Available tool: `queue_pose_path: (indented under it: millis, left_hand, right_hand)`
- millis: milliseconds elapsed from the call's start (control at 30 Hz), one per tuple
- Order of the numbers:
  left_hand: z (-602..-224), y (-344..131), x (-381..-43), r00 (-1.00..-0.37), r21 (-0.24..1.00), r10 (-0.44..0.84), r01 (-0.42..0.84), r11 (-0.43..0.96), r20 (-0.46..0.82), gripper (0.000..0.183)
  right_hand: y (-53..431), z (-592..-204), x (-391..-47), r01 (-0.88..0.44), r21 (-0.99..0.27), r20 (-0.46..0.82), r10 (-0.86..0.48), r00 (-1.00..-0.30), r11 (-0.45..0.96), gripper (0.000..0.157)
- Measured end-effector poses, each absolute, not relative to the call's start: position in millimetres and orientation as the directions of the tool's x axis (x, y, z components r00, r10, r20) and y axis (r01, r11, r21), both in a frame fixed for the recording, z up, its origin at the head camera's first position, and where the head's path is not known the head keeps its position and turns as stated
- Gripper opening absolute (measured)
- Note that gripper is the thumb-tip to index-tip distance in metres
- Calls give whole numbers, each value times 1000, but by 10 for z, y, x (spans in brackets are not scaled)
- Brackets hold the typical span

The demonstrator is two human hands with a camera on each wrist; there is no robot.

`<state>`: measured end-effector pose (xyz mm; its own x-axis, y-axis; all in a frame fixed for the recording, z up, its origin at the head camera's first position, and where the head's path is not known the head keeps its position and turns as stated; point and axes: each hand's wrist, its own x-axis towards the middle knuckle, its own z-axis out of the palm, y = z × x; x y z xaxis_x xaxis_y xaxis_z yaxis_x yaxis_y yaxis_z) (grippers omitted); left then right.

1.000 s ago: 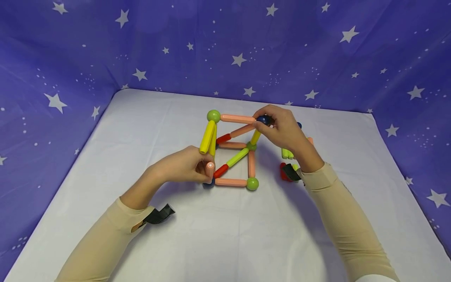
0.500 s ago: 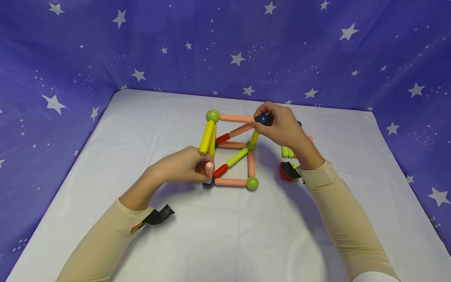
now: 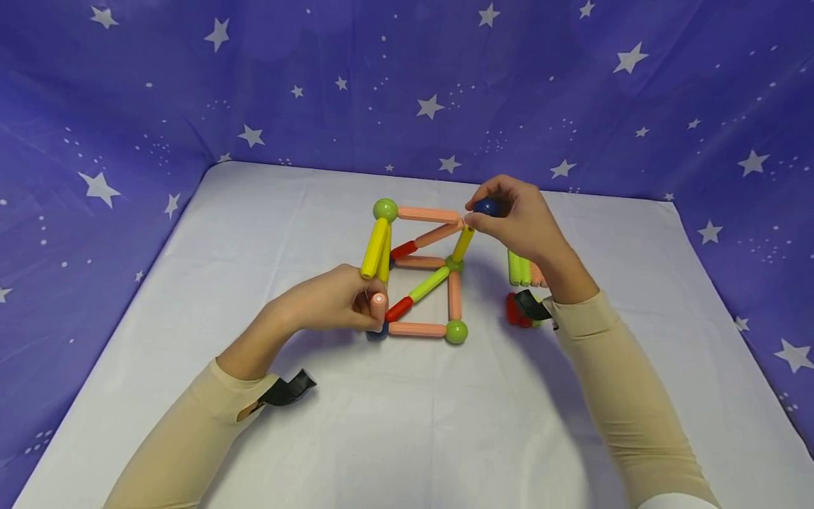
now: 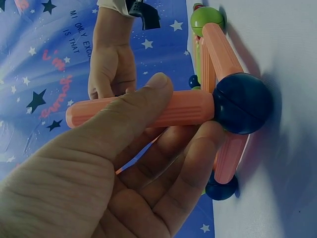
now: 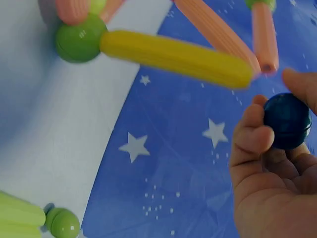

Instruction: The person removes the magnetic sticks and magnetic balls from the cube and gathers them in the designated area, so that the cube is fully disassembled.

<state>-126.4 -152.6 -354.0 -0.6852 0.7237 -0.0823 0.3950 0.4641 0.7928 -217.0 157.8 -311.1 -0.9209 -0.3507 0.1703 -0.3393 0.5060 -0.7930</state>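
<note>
In the left wrist view the blue star cloth (image 4: 54, 59) carries print at the far left; white capitals, turned sideways, read "MI ONLY" and beside that "IS THAT", with a further white line cut short that seems to begin "EXCU"; below them larger red letters run along the cloth, too blurred and bent to read; the head view and the right wrist view show stars and dots on the cloth, no words; the rods and balls bear no writing.
</note>
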Motion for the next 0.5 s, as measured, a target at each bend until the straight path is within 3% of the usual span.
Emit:
queue_pose_path:
  millis: [233, 500]
  left_hand:
    - [-3533, -1524, -1254, -686, 791, 722, 391, 471, -91, 15]
    - [-3524, -1521, -1252, -687, 788, 721, 393, 474, -91, 15]
  right_hand:
    - [1892, -3043, -2199, -206, -858, 65, -298, -952, 471, 37]
    - [2281, -3187, -2266, -169, -865, 47, -258, -965, 473, 38]
